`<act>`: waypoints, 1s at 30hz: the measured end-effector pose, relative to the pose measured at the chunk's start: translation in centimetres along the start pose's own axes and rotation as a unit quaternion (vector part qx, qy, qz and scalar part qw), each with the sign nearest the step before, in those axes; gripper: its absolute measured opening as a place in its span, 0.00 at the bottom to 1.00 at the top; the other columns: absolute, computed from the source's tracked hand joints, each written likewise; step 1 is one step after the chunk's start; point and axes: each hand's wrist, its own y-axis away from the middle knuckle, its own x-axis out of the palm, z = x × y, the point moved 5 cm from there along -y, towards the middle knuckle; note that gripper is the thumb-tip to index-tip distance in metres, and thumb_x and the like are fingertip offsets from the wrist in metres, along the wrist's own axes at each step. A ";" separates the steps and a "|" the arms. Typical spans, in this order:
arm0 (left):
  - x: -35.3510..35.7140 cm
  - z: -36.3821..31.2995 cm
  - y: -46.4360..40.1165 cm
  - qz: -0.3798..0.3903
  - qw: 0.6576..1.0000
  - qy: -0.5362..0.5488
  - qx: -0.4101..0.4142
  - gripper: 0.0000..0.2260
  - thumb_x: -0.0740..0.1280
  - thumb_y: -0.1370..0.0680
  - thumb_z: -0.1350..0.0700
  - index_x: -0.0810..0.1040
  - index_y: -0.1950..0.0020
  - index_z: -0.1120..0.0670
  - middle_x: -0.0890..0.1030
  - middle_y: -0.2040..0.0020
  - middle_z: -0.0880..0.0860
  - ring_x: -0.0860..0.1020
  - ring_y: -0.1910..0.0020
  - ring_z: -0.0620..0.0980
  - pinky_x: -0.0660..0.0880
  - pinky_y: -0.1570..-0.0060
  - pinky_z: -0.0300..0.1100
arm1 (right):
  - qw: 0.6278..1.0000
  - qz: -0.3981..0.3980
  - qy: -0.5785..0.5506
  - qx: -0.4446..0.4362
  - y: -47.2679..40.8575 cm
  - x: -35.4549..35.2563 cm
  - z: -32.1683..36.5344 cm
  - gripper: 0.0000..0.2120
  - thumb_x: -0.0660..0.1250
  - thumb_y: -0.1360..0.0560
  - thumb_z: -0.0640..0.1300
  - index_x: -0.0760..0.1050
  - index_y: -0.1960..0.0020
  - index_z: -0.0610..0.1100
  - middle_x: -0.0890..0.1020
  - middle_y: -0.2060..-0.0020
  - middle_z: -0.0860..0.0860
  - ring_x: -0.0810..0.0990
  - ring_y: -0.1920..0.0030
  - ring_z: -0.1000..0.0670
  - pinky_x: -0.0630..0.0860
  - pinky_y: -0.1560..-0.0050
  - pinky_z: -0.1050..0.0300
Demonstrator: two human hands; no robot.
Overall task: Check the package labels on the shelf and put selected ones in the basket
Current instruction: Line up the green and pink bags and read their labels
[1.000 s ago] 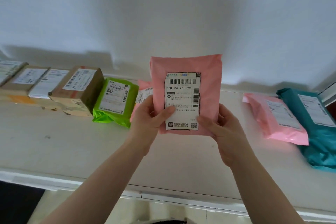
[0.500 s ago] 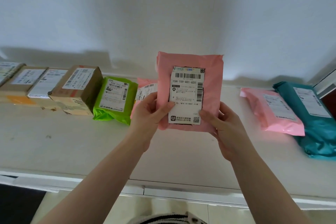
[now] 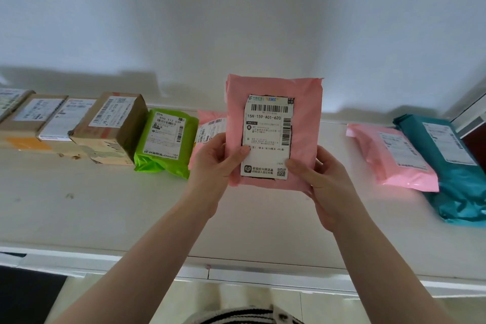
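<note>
Along the back edge of the white shelf [image 3: 79,208], against the wall, parcels lie in a row. Toward the left end sit brown cardboard boxes [image 3: 115,126] with white labels, packed side by side and touching. Just right of them lies a lime-green plastic mailer bag [image 3: 165,142], label up, and beside that a pink mailer [image 3: 207,131] partly hidden behind the left hand. Toward the right end, a second pink plastic mailer [image 3: 391,158] lies flat, its far side overlapping a teal plastic mailer bag [image 3: 452,171] near the right corner.

Above the middle of the shelf, clear of its surface, a pink plastic mailer with a white barcode label [image 3: 273,131] is held upright, label facing the camera; the code 15H-159-A01-620 is legible. The left hand [image 3: 213,163] grips its lower left edge, thumb pressed on the label's left margin. The right hand [image 3: 323,187] grips the lower right corner, thumb on the label's bottom right, fingers behind the bag. Both forearms reach up from the front edge.
</note>
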 end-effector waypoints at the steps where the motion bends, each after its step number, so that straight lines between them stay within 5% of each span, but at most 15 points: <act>1: 0.0 0.1 0.0 0.000 1.000 -0.001 -0.001 0.12 0.69 0.24 0.61 0.78 0.41 0.59 0.85 0.48 0.56 0.84 0.53 0.53 0.77 0.66 0.40 | 1.000 -0.001 0.001 0.001 0.0 0.0 0.0 0.16 0.72 0.27 0.33 0.77 0.40 0.41 0.87 0.49 0.47 0.86 0.49 0.45 0.82 0.52 0.56; 8: 0.4 0.4 -0.4 0.004 1.000 -0.010 0.002 0.11 0.68 0.23 0.60 0.78 0.41 0.59 0.85 0.48 0.54 0.83 0.58 0.48 0.75 0.70 0.36 | 1.000 -0.010 0.002 0.015 -0.3 -0.3 -0.1 0.15 0.72 0.27 0.34 0.78 0.41 0.42 0.87 0.49 0.48 0.86 0.50 0.47 0.80 0.58 0.60; 12: 0.7 1.1 -0.7 -0.008 0.999 -0.033 -0.011 0.10 0.68 0.22 0.56 0.78 0.43 0.59 0.86 0.51 0.55 0.81 0.62 0.48 0.74 0.69 0.43 | 0.999 -0.022 -0.002 0.036 -0.7 -0.7 -0.4 0.16 0.72 0.27 0.36 0.78 0.41 0.42 0.87 0.48 0.48 0.86 0.49 0.46 0.80 0.53 0.56; 17: 1.1 2.2 -0.8 0.001 0.998 -0.052 -0.045 0.12 0.69 0.23 0.53 0.76 0.43 0.58 0.84 0.55 0.53 0.76 0.68 0.45 0.72 0.70 0.37 | 0.998 -0.039 -0.016 0.053 -1.0 -1.3 -0.6 0.15 0.72 0.27 0.37 0.79 0.41 0.41 0.87 0.49 0.47 0.86 0.51 0.47 0.82 0.54 0.57; 20: 1.5 2.9 -0.8 0.022 0.995 -0.061 -0.077 0.24 0.72 0.28 0.45 0.76 0.40 0.59 0.83 0.49 0.59 0.78 0.58 0.49 0.79 0.56 0.44 | 0.997 -0.042 -0.027 0.054 -1.3 -1.5 -0.6 0.14 0.72 0.27 0.38 0.79 0.42 0.42 0.87 0.49 0.47 0.86 0.50 0.47 0.83 0.54 0.57; 22: 1.9 3.3 -0.6 0.037 0.993 -0.056 -0.101 0.23 0.71 0.26 0.44 0.75 0.38 0.57 0.84 0.46 0.56 0.81 0.52 0.50 0.81 0.50 0.47 | 0.996 -0.056 -0.036 0.056 -1.5 -1.9 -0.6 0.13 0.72 0.26 0.38 0.78 0.42 0.42 0.87 0.49 0.47 0.87 0.52 0.48 0.82 0.57 0.59; 30: 4.0 6.3 -0.7 0.026 0.963 -0.009 -0.269 0.14 0.66 0.21 0.47 0.78 0.48 0.58 0.83 0.63 0.53 0.81 0.66 0.48 0.77 0.69 0.38 | 0.982 -0.170 -0.007 0.076 -3.9 -4.4 -2.9 0.26 0.76 0.29 0.43 0.68 0.35 0.43 0.83 0.45 0.43 0.85 0.50 0.46 0.81 0.54 0.53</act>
